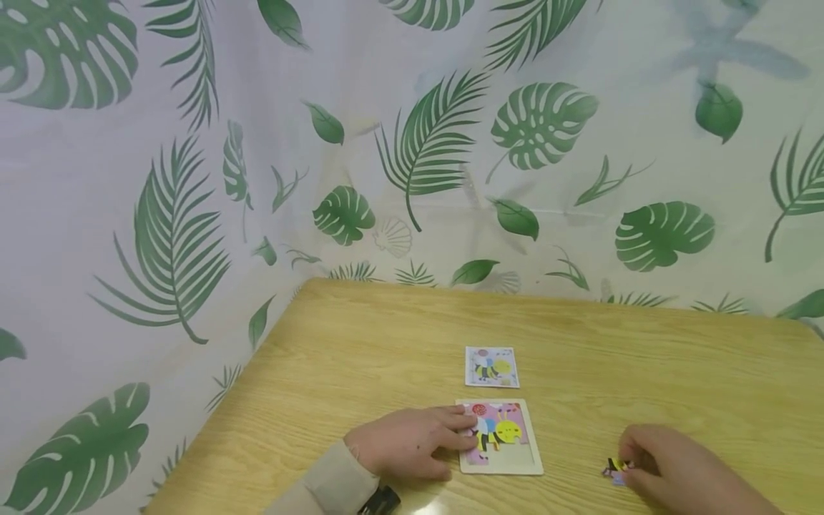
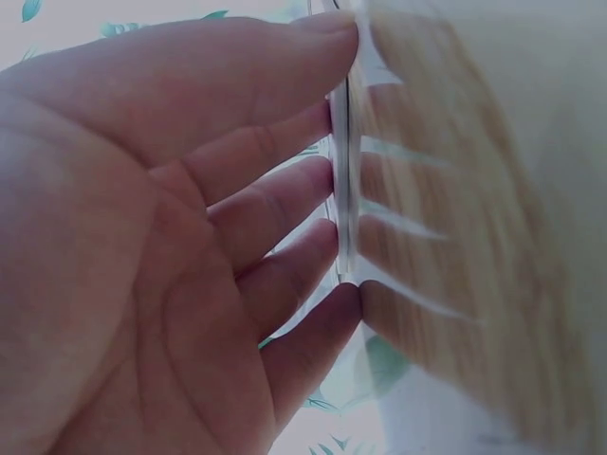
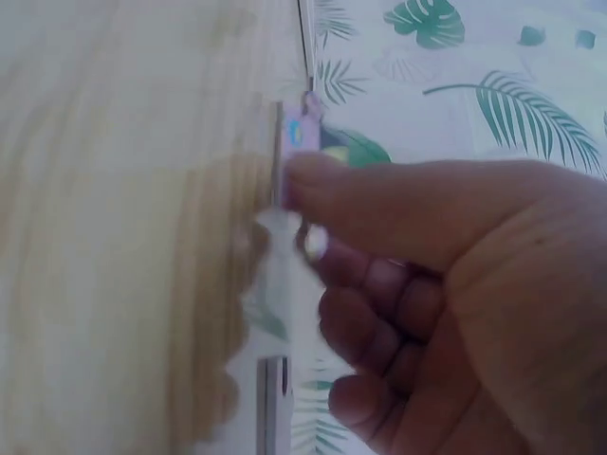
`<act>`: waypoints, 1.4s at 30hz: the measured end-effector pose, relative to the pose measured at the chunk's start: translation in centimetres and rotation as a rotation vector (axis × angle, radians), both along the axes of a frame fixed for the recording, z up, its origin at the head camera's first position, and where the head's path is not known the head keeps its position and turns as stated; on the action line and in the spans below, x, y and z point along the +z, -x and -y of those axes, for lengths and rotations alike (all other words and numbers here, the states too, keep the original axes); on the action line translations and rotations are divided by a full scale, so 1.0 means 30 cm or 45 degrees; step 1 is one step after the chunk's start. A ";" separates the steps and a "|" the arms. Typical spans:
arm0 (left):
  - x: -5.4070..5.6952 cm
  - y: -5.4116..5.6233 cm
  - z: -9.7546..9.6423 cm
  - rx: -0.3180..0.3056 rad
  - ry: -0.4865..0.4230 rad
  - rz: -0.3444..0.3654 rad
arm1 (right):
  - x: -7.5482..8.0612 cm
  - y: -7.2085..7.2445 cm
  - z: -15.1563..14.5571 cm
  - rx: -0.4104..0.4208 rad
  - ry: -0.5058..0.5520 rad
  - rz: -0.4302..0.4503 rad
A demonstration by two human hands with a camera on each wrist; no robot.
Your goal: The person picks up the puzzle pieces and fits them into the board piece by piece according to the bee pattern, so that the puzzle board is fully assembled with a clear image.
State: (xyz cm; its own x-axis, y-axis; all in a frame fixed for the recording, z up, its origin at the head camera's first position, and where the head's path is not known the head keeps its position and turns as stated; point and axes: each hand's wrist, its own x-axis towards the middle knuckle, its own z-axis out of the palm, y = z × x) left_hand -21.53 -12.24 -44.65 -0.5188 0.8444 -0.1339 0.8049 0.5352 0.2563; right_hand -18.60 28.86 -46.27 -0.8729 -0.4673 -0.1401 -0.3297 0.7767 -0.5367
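A bee jigsaw puzzle in a pale square tray lies on the table, partly filled; bare tray shows at its lower right. My left hand rests at its left side, fingers stretched over the left edge and the pieces there. In the left wrist view, the fingertips touch the tray, seen edge-on. Off to the right, my right hand pinches a small puzzle piece with black, yellow and purple on it, low over the table. The right wrist view has that piece between thumb and index finger, the other fingers curled.
A picture card with the same bee lies just behind the tray. The wood-grain table ends against a white leaf-print cloth at the back and left. Something dark sits at the left wrist.
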 end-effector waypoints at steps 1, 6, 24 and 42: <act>-0.001 -0.001 0.001 0.000 0.000 0.002 | 0.000 -0.003 0.009 0.003 0.024 0.001; -0.009 0.003 0.001 -0.009 -0.007 0.006 | 0.015 -0.007 0.054 0.025 0.153 0.055; -0.013 0.013 0.001 -0.043 -0.029 0.066 | 0.045 0.022 0.198 0.072 0.270 0.108; -0.002 0.010 -0.001 -0.021 -0.027 0.090 | 0.059 0.066 0.434 0.023 0.334 0.121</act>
State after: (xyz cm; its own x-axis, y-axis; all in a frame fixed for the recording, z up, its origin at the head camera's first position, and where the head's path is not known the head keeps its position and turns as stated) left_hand -21.83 -12.20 -44.72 -0.4946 0.8558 -0.1516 0.7932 0.5158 0.3238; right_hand -20.58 15.85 -44.49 -0.8530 -0.5136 -0.0930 -0.2808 0.6019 -0.7476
